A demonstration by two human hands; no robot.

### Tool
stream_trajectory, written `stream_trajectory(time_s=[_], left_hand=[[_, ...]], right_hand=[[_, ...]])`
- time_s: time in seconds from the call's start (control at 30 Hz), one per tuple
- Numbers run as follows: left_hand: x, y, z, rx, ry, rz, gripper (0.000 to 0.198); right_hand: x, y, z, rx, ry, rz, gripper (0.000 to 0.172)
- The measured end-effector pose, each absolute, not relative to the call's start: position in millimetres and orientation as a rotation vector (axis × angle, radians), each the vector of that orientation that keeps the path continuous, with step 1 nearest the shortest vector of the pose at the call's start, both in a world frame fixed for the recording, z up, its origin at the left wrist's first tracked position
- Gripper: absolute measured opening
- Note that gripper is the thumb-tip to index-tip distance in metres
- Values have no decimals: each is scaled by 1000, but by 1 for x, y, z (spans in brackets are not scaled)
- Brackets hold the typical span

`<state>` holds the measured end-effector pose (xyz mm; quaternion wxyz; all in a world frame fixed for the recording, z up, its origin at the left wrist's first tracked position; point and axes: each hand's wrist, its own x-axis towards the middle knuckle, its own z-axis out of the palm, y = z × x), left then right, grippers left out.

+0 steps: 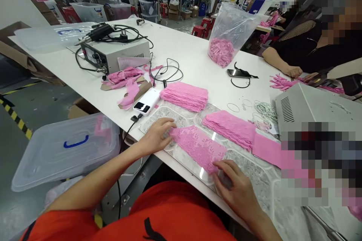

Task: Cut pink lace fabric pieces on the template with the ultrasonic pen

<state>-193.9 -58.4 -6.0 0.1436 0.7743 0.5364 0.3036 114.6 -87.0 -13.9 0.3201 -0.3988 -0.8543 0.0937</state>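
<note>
A pink lace fabric piece lies stretched across the patterned, clear-topped mat at the table's front edge. My left hand pinches its narrow left end between thumb and fingers. At the lower right corner, the fingertips and thumb of my right hand are closed on the lace edge. Just beyond the piece are two stacks of similar pink lace pieces, one behind and one to the right. A smooth pink fabric strip touches the right stack.
A white power bank with a cable sits left of the stacks, near pink scraps and a grey box device. A bag of pink pieces, a phone and elastic cord lie beyond. A co-worker's hand is at right.
</note>
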Motion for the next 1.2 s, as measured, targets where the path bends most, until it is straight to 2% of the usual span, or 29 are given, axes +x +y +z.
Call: stream_trajectory(time_s=[0.07,0.2,0.37,0.5,0.6,0.67,0.77,1.03,1.13,1.2], left_hand=[[-204,-57,-7,2358,1427,820,25],[-217,-49,-11,2473,1293,684,15],[-215,-29,5,2469,1260,653,11],[-219,23,40,2443,1317,676,13],[-228,79,75,2431,1441,765,16],[-236,112,96,2425,1544,870,16],[-247,139,110,2424,1673,1017,18],[-266,116,42,2504,1660,725,11],[-273,109,32,2509,1626,660,16],[-274,113,36,2520,1613,642,19]], right_hand=[[114,-86,-16,-1004,-2281,242,19],[112,-81,-17,-947,-2279,270,9],[114,-53,9,-1082,-2267,707,24],[110,12,48,-1233,-2169,900,36],[97,81,78,-1289,-2064,797,34],[82,127,94,-1172,-1963,555,30],[58,173,102,-1051,-1885,386,22],[31,167,29,-906,-2137,560,7],[35,169,23,-1005,-2124,664,10],[35,181,27,-1137,-2057,723,17]])
